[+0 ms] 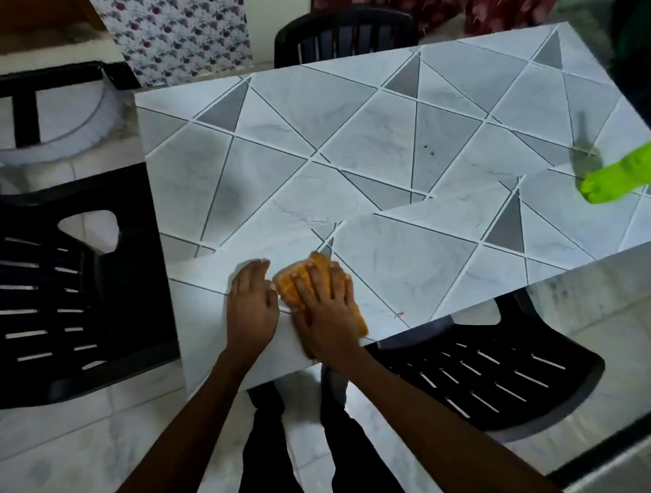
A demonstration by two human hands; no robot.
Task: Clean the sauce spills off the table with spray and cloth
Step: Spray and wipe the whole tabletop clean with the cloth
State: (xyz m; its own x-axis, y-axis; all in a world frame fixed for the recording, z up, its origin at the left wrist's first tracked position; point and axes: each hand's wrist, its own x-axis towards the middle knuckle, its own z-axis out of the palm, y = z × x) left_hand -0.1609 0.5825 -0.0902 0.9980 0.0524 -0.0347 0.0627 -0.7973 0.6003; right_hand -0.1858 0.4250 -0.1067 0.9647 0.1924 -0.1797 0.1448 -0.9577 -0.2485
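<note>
Four black plastic chairs around one table: far-left chair, near-left chair, far-side chair and near-right chair.

Two hands, both at the near table edge. Left hand lies flat on the tabletop, fingers straight and close together, holding nothing. Just beside it, touching, is one orange cloth. Right hand presses flat on the cloth, fingers straight and slightly spread.

One small red speck right of the cloth. Two dark specks mid-table.

One green spray bottle on the table at the right frame edge, top cut off.
</note>
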